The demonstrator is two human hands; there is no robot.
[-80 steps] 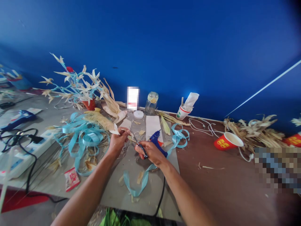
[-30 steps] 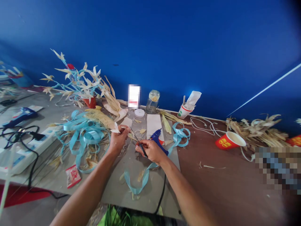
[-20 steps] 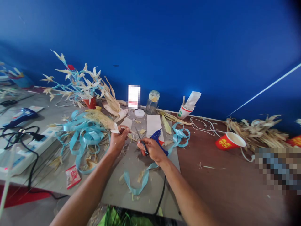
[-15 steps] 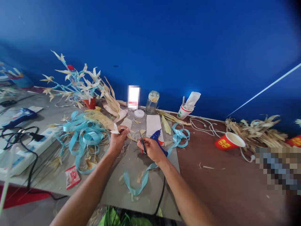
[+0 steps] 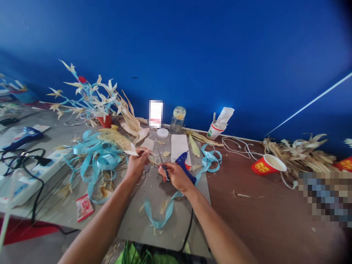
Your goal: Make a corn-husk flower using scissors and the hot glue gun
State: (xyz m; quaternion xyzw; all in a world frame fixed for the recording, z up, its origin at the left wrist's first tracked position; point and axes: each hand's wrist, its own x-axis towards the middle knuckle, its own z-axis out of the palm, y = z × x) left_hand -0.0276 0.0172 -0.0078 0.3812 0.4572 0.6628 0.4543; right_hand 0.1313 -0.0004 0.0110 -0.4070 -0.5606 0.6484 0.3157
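Over the grey board, my left hand point(image 5: 137, 163) is closed on a pale piece of corn husk point(image 5: 132, 149), whose pointed tips stick out past the fingers. My right hand point(image 5: 176, 175) grips a pair of scissors point(image 5: 165, 169) with dark handles; the blades point up and away, just right of the left fingers. A blue glue gun point(image 5: 182, 159) lies right behind the right hand. Light blue ribbon point(image 5: 158, 223) curls on the board below the hands, and a larger heap of blue ribbon point(image 5: 106, 159) lies left of my left hand.
At the back left, husk flowers on blue stems stand in a red pot point(image 5: 105, 120). A glass jar point(image 5: 178, 119), a white cup point(image 5: 216, 130) and a red paper cup point(image 5: 268, 164) line the back and right. A white power strip point(image 5: 35, 178) with black cables sits at left.
My right hand has turned the scissors slightly, shifting the blades a little left. The left hand tilts the husk piece a bit further left.
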